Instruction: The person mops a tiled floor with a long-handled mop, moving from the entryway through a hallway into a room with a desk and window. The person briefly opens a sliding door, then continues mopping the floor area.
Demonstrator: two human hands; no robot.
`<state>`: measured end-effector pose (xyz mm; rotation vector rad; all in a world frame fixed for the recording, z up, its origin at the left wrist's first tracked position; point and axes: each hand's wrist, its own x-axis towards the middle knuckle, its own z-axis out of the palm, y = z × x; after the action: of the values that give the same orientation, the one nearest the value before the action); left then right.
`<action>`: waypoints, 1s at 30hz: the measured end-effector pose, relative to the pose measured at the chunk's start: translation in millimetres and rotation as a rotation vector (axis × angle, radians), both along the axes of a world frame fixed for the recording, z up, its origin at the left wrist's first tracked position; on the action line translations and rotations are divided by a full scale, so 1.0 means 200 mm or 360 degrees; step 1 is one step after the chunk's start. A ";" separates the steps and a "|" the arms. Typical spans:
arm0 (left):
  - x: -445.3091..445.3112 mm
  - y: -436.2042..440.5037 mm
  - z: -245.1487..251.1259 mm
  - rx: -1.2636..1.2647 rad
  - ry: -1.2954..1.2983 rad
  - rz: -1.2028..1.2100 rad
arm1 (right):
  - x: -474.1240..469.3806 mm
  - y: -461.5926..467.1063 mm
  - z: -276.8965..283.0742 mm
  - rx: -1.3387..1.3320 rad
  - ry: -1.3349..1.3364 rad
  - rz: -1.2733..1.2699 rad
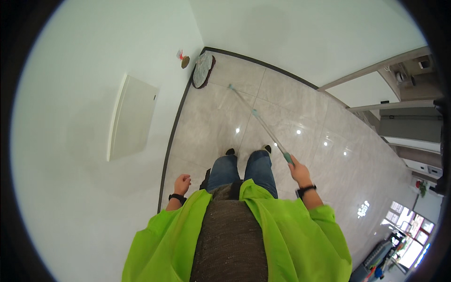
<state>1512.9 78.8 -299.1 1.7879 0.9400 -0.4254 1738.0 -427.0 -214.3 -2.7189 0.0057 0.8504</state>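
Note:
A thin telescopic pole (267, 131) slants from my right hand (300, 173) up and left over the glossy tiled floor. My right hand is closed around its green grip (288, 158). Part way along sits a pale green collar (255, 112), and a small green fitting (230, 86) ends the pole. No wider head can be made out there. My left hand (182, 184) hangs by my left thigh near the wall, its fingers curled with nothing visible in them. Dark bands circle both wrists.
In the far corner, an oval plastic-covered object (203, 70) with a dark maroon edge leans against the wall. A white panel (135, 120) stands out from the left wall (70, 148). Wooden shelving (373, 79) lines the right. Exercise-like equipment (378, 252) and bright windows (412, 229) lie beyond.

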 end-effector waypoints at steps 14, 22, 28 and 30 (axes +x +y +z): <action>0.05 -0.15 0.22 0.0179 0.0250 -0.0107 | 0.38 0.23 -0.25 0.0065 0.0180 0.0080; 0.55 -0.30 0.08 0.0039 0.0170 -0.0238 | -0.51 -0.90 0.05 -0.0343 0.0265 -0.0540; 0.85 -0.51 0.04 0.0008 0.0088 -0.0481 | -0.98 -1.36 0.28 -0.0721 0.0367 -0.0967; 0.93 -0.59 0.03 0.0024 0.0042 -0.0539 | -0.99 -1.44 0.29 -0.0756 0.0285 -0.1052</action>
<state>1698.3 -38.3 -292.5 1.9650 0.6582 -0.6573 1539.7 -714.3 -155.3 -2.7178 1.2039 0.9520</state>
